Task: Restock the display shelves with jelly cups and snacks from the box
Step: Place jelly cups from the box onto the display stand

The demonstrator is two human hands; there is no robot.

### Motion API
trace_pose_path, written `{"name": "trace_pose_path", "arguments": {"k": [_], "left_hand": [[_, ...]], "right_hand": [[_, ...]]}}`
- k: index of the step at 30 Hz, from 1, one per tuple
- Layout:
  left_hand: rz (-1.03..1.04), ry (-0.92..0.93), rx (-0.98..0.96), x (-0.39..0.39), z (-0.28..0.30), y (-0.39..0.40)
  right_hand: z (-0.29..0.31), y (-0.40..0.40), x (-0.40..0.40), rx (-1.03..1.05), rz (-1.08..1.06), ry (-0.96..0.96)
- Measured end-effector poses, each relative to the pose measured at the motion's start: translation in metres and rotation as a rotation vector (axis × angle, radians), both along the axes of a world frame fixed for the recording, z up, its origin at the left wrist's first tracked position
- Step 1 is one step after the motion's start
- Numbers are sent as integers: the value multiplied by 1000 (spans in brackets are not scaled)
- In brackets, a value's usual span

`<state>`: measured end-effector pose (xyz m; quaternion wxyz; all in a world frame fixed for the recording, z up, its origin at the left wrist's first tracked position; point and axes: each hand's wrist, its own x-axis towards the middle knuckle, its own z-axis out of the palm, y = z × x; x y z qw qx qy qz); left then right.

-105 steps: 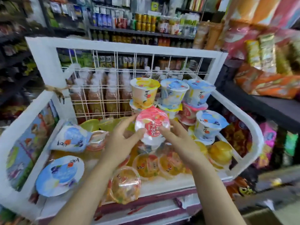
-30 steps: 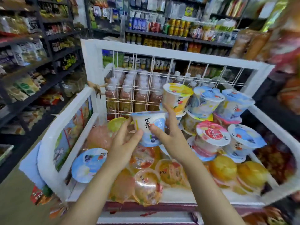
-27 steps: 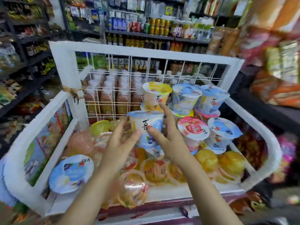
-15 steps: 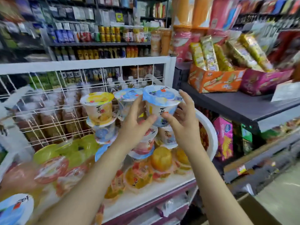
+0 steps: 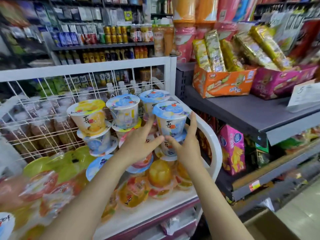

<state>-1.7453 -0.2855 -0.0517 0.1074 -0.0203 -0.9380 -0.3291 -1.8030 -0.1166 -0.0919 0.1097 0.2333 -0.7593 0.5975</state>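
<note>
A blue-lidded jelly cup (image 5: 170, 118) stands upright on top of another cup at the right side of the white display bin (image 5: 214, 144). My left hand (image 5: 138, 144) holds its left side and my right hand (image 5: 187, 144) its right side, with both thumbs meeting in front of its base. Beside it stand stacked cups: a yellow-lidded one (image 5: 88, 116), a blue-lidded one (image 5: 123, 111) and another blue one (image 5: 152, 96) behind. Clear dome jellies (image 5: 158, 172) with fruit lie on the bin floor below.
A white wire grid (image 5: 52, 94) closes the bin's back, with bottles behind it. On the right a grey shelf (image 5: 233, 111) carries an orange snack box (image 5: 223, 82) and a pink one (image 5: 277, 80). Pink bags (image 5: 232, 148) stand below. A cardboard box (image 5: 259, 226) sits at the bottom right.
Both hands carried the blue-lidded cup from the middle of the bin to its right side and lowered it onto another cup. The camera turned right.
</note>
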Motion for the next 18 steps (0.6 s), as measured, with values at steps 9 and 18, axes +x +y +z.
{"name": "trace_pose_path", "arguments": {"k": [9, 18], "left_hand": [[35, 17, -6, 1, -8, -4], [77, -3, -114, 0, -14, -8]], "right_hand": [[-7, -3, 0, -120, -1, -95], [-4, 5, -2, -58, 78, -122]]}}
